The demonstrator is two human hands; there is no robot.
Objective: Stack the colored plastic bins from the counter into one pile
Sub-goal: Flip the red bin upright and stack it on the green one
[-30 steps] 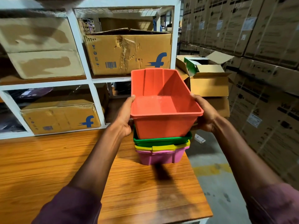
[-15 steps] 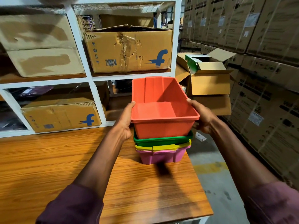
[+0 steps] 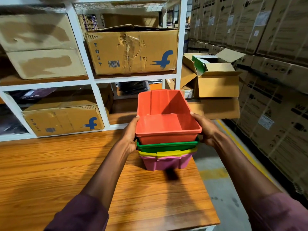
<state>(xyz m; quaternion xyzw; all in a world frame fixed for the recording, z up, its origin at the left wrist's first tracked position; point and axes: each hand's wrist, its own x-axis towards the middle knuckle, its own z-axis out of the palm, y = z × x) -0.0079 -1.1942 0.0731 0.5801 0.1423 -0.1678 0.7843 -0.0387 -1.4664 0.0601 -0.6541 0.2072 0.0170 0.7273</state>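
Observation:
An orange bin (image 3: 165,124) sits nested in the top of a pile near the right edge of the wooden counter (image 3: 66,172). Below it show the rim of a green bin (image 3: 166,145), a yellow bin's rim (image 3: 168,153) and a pink bin (image 3: 166,163) at the bottom. My left hand (image 3: 130,135) grips the orange bin's left side. My right hand (image 3: 205,129) grips its right side. The orange bin's rim stands a little above the green rim.
A white shelf unit (image 3: 95,95) with cardboard boxes (image 3: 131,50) stands behind the counter. An open carton (image 3: 216,80) sits on other cartons to the right. Stacked boxes (image 3: 275,80) line the right wall, with grey floor (image 3: 221,189) beside the counter.
Both hands have lowered the orange bin into the green bin; less of its wall shows above the green rim than a second ago.

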